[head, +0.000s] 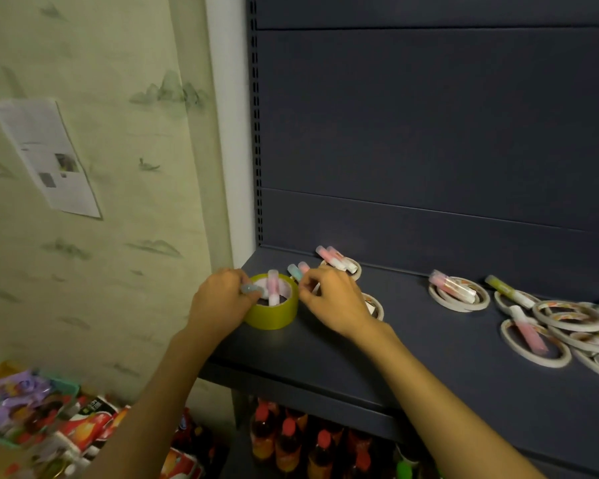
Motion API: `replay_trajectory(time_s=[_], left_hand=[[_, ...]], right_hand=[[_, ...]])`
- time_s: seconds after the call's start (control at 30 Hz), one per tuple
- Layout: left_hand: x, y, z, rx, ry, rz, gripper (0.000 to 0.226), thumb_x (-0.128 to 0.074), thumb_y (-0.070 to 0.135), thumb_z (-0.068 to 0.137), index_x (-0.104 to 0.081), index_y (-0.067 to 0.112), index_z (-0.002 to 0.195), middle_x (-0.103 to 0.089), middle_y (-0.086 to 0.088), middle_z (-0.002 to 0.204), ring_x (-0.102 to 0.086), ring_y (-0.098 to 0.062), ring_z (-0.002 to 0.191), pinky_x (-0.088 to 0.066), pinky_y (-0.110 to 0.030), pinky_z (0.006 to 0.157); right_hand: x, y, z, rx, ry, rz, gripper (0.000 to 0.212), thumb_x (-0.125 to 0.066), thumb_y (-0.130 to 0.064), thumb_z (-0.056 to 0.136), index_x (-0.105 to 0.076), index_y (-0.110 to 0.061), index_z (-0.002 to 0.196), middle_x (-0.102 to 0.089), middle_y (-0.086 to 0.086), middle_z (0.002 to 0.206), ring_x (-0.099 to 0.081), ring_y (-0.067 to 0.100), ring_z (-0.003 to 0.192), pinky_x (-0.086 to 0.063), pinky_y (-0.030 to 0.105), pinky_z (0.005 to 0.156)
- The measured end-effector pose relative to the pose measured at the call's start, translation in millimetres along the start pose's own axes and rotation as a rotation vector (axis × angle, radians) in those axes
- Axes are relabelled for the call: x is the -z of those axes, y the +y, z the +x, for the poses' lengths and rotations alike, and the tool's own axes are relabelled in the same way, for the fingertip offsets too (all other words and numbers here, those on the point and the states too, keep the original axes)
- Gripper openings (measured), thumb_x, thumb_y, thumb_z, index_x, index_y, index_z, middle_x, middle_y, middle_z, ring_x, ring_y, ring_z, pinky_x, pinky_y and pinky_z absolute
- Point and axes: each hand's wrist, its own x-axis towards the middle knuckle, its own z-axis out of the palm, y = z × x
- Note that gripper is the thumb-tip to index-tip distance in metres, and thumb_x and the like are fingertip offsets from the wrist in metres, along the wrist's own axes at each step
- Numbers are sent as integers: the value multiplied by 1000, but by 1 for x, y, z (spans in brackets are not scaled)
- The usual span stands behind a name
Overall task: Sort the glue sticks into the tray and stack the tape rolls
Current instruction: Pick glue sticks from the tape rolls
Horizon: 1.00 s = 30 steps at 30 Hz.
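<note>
Several glue sticks lie loose across flat white tape rolls on the shelf, well right of both hands; no tray shows, nothing looks stacked, so most work remains. Left hand grips a stick beside the yellow-green tape roll; right hand pinches another just beyond it.

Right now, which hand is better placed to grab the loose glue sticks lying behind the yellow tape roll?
Probably the right hand: its fingertips already touch the glue sticks, while the left hand grips the yellow tape roll.
</note>
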Motion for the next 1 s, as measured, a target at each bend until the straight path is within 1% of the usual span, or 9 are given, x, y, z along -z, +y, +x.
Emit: replay_trajectory(time_s=[0.1,0.27,0.4,0.53,0.63,0.77,0.83,0.9,1.0], left_hand=[[9,2,1,-11,126,-65,15,-69,36,88,-61,24,83,-58,4,80,-57,-19,76,-38,-30,65],[18,-1,7,7,310,-355,19,-72,39,88,-65,22,84,-61,9,69,-58,-13,67,-44,-29,64],[23,-3,10,-10,315,-683,14,-67,27,94,-69,14,97,-70,1,79,-69,-13,76,-58,-33,77],[22,-4,12,-46,298,-812,16,-60,22,99,-65,13,111,-72,0,96,-72,-9,89,-59,-35,85],[19,-9,17,-64,303,-826,18,-55,22,101,-62,21,118,-70,-2,107,-71,-14,97,-58,-40,89],[17,2,22,-83,297,-974,27,-54,15,101,-53,20,128,-67,-7,117,-70,-13,101,-57,-29,88],[14,18,25,-87,291,-1068,25,-57,13,100,-51,22,122,-69,-7,112,-70,-16,103,-58,-29,83],[10,32,28,-83,265,-1120,20,-58,12,99,-52,21,115,-69,-2,105,-70,-16,102,-58,-27,78],[-7,63,26,-139,181,-1113,14,-59,17,99,-57,25,110,-69,-2,103,-70,-17,100,-59,-29,76]], right_hand=[[-9,-11,13,-18,15,-21,22,-57,-27,91,-67,-12,78,-59,-1,87,-61,21,80,-54,45,71],[-23,-25,35,-91,-53,-120,33,-60,-41,90,-67,-16,70,-66,4,77,-61,22,70,-52,37,60],[-38,-31,46,-164,-57,-231,46,-59,-59,86,-69,-15,74,-65,6,73,-62,24,70,-51,37,60],[-50,-34,51,-209,-71,-190,51,-59,-65,81,-71,-16,71,-65,6,72,-62,23,77,-47,34,56],[-48,-34,48,-253,-9,0,42,-62,-52,86,-72,-15,69,-66,4,65,-63,20,70,-43,32,54],[-24,-29,38,-266,175,508,26,-67,-35,91,-67,-15,74,-64,-3,66,-61,12,66,-54,26,74],[-3,-22,31,-248,229,723,23,-67,-33,93,-68,-12,83,-69,3,75,-68,21,75,-60,41,82],[17,-13,22,-227,264,794,23,-68,-34,93,-69,-12,87,-73,6,84,-71,26,83,-59,52,83],[52,9,0,-201,347,760,17,-67,-26,95,-67,-10,92,-73,1,79,-72,22,82,-60,51,81]])
